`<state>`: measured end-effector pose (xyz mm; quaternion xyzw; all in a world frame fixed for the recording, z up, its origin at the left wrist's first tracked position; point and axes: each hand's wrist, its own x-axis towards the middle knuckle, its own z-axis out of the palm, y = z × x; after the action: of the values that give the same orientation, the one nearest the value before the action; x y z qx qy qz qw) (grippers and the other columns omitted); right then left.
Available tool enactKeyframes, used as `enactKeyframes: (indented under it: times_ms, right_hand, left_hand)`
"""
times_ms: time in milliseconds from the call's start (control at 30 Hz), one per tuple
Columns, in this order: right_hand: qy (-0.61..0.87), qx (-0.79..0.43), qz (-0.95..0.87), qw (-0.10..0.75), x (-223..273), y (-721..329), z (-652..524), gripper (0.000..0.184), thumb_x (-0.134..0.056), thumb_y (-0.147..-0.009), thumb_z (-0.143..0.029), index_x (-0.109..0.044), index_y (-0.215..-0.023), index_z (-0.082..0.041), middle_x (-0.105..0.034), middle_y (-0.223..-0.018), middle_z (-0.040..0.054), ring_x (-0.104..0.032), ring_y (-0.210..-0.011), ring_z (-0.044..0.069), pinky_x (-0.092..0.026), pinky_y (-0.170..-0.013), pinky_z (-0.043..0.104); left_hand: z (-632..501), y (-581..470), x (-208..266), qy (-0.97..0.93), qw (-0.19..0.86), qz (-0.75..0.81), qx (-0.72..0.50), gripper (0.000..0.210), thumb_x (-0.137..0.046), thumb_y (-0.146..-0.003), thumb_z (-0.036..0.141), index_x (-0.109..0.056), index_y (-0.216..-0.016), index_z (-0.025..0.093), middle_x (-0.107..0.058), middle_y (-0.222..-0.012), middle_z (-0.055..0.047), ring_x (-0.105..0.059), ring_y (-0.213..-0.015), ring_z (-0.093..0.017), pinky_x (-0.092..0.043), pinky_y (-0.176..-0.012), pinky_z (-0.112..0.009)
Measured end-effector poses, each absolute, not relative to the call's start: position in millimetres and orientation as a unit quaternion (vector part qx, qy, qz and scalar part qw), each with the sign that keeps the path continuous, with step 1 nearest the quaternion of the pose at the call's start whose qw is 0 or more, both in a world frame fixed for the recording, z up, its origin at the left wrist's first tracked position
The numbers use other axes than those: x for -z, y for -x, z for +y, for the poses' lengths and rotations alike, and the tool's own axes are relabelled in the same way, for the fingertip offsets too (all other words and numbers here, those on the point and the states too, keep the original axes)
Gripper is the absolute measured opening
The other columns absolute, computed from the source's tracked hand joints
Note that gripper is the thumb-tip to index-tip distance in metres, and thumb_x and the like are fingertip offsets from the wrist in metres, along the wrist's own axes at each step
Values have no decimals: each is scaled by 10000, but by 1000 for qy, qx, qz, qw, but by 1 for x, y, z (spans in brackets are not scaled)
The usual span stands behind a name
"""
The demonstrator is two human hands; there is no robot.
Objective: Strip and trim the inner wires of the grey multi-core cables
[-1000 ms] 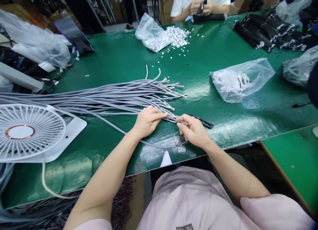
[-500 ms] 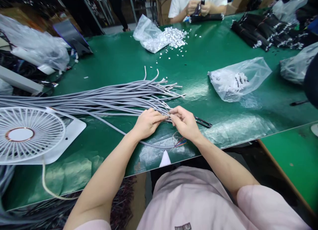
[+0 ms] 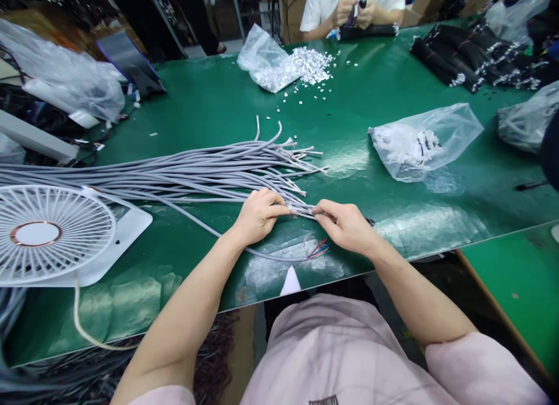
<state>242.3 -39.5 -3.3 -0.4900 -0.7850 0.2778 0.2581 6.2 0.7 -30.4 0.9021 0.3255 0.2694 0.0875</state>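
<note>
A bundle of grey cables [image 3: 187, 175] stretches from the left across the table, its stripped, whitish ends to the right. My left hand [image 3: 261, 217] pinches one cable near its stripped end, just in front of the bundle. To its right my right hand [image 3: 343, 223] is closed, thumb and forefinger together at the thin, pale end strands of that cable. Part of a dark tool [image 3: 371, 222] shows behind my right hand. Nearer the table edge lies a separate grey cable [image 3: 275, 257] with its coloured wires [image 3: 319, 249] fanned out.
A white fan [image 3: 56, 236] stands at the left. Beyond the cables are a bag with small white pieces [image 3: 275, 73] spilling out and another clear bag [image 3: 419, 145]. Black cable bundles [image 3: 463, 55] lie at the back right. Across the table a co-worker's hands [image 3: 356, 13] hold dark parts.
My right hand has moved right, away from my left hand, drawing along the cable's end strands. It now covers most of the dark tool. My left hand has stayed nearly in place.
</note>
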Motion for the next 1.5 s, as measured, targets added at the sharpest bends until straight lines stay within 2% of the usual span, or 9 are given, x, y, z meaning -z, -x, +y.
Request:
enactKeyframes:
  times_ms: [333,467,600,833,1067,1267,1367,1433,1500]
  right_hand:
    - [464,-352,-735,347,15,-220,-41,120,-485,-881,-211,-597,-876,-171,-455,-550,-53,-379,-478,83,-296,-518,226]
    - [455,-395,-692,397,13,-217,-37,136,-489,-887,-260,-589,-917,-173,-533,-626,-27,-446,-505,88,-327,-510,224]
    - [484,-375,-703,362,8,-229,-33,117,-508,-868,-246,-601,-871,-175,-544,-622,-19,-459,-527,96,-336,-530,228]
    - [463,-358,-755,295,11,-238,-37,118,-492,-856,-207,-597,-815,-171,-455,-563,-50,-371,-513,83,-291,-526,220]
    - [451,-374,-737,337,15,-219,-37,132,-487,-868,-213,-608,-841,-166,-446,-548,-57,-350,-483,76,-283,-516,223]
    - [477,-373,-688,401,21,-200,-36,100,-514,-859,-201,-590,-805,-164,-528,-578,-36,-437,-506,88,-337,-517,218]
    - [396,-312,-757,416,1,-198,-54,94,-507,-871,-166,-588,-823,-161,-579,-636,-17,-483,-527,83,-379,-539,208]
    - [295,-272,-819,411,-16,-203,-68,99,-499,-878,-136,-594,-880,-163,-620,-695,-2,-541,-583,87,-416,-586,202]
    - [257,-250,-840,407,-28,-210,-77,116,-494,-884,-123,-591,-924,-171,-644,-739,6,-575,-633,92,-432,-617,199]
  left_hand:
    - [-1,-7,28,-910,95,327,-238,347,-439,-877,90,-735,-946,257,-667,-868,-37,-480,-782,-170,-319,-692,-322]
    - [-1,-7,28,-909,104,337,-221,345,-424,-900,118,-731,-983,252,-671,-865,-42,-489,-788,-172,-320,-693,-328]
    - [-1,-6,27,-905,98,334,-243,338,-429,-905,123,-734,-969,251,-665,-873,-46,-494,-794,-170,-321,-698,-326]
    - [-1,-5,27,-905,96,326,-254,361,-442,-884,86,-729,-986,279,-662,-875,-36,-492,-797,-167,-315,-700,-320]
    - [-2,-6,26,-907,97,324,-250,331,-436,-887,100,-732,-925,244,-660,-871,-42,-482,-782,-167,-305,-687,-323]
    - [-2,-8,28,-903,138,329,-239,345,-426,-884,104,-738,-891,249,-662,-856,-41,-489,-796,-176,-329,-702,-324]
    - [2,-7,30,-875,204,363,-247,325,-435,-885,138,-696,-1059,226,-652,-872,-49,-507,-814,-181,-379,-751,-325]
    - [4,-5,31,-842,263,392,-263,427,-457,-882,162,-546,-1297,199,-632,-848,-39,-523,-797,-172,-408,-780,-319]
    - [4,-5,31,-810,312,405,-286,556,-480,-874,177,-385,-1421,174,-608,-815,-16,-531,-762,-153,-425,-787,-303]
